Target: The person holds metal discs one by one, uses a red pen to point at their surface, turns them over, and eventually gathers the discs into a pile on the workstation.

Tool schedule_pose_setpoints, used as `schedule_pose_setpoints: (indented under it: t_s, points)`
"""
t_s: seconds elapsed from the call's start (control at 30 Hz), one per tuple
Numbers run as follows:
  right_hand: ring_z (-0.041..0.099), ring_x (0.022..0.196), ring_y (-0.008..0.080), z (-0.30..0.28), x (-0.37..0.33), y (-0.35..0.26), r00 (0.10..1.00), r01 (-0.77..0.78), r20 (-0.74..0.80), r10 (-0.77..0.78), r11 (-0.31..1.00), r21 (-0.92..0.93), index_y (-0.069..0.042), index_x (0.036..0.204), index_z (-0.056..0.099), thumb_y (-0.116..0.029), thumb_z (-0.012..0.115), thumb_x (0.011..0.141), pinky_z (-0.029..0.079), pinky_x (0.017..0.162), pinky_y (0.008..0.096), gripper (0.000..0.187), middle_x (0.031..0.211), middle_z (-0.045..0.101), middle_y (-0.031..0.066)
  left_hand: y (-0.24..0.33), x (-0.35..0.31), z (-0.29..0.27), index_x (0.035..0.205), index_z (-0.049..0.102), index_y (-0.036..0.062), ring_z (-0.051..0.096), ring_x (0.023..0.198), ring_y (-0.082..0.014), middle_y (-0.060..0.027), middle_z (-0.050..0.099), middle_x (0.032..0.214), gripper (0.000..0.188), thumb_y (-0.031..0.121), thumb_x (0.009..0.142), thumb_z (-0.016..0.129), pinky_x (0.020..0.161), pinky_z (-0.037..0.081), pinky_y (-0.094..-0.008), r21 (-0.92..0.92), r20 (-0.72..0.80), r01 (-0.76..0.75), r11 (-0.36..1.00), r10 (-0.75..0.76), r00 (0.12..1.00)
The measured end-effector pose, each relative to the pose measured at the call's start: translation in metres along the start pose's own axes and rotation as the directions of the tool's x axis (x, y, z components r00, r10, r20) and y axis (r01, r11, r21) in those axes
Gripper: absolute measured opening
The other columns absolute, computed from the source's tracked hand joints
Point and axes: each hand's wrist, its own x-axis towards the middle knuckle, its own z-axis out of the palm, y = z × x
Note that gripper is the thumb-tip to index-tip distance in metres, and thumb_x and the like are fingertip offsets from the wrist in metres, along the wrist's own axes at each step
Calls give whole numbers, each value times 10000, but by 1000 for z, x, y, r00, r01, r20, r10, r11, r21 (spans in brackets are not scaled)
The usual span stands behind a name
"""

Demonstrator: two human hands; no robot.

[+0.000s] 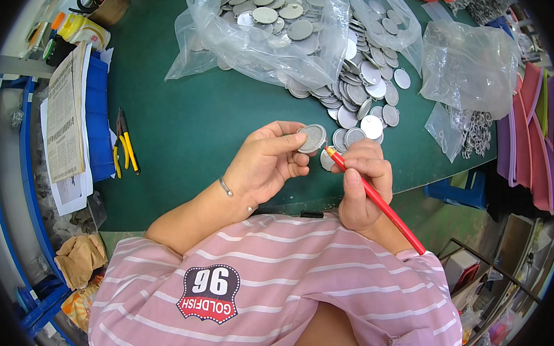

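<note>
**Fingers pinch a mesh disc at frame centre**

Fingertips of the left hand (261,167) grip a round mesh disc (311,138), centre frame. Beside it, the right hand (363,183) clenches a red pencil (380,205), tip near the disc, below the heap of metal discs (353,73).

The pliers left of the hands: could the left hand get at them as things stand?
Probably yes, once freed. The pliers lie alone on bare green mat, nothing between them and the left hand, but it now holds a mesh disc.

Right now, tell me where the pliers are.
In the head view, the yellow-handled pliers lie on the green table, left of the left hand, beside the blue folder.
</note>
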Motion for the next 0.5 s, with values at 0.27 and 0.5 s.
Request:
schedule_pose_setpoints:
  t_s: [0.27,0.5]
  points:
    - [602,855,268,4,8,3,985,-156,48,167,973,-170,-12,1058,557,47,629,770,459,767,327,302,904,636,135,4,-6,8,944,508,-10,610,629,-151,-110,609,827,174,120,864,592,582,524,-276,68,-5,-80,995,80,997]
    - [628,757,164,5,13,-1,700,-657,31,714,626,419,9,1063,492,-48,556,877,517,663,262,205,921,613,121,-1,-6,6,906,576,-4,606,667,-132,-84,622,810,169,163,882,582,625,520,-276,283,20,-166,944,167,986]
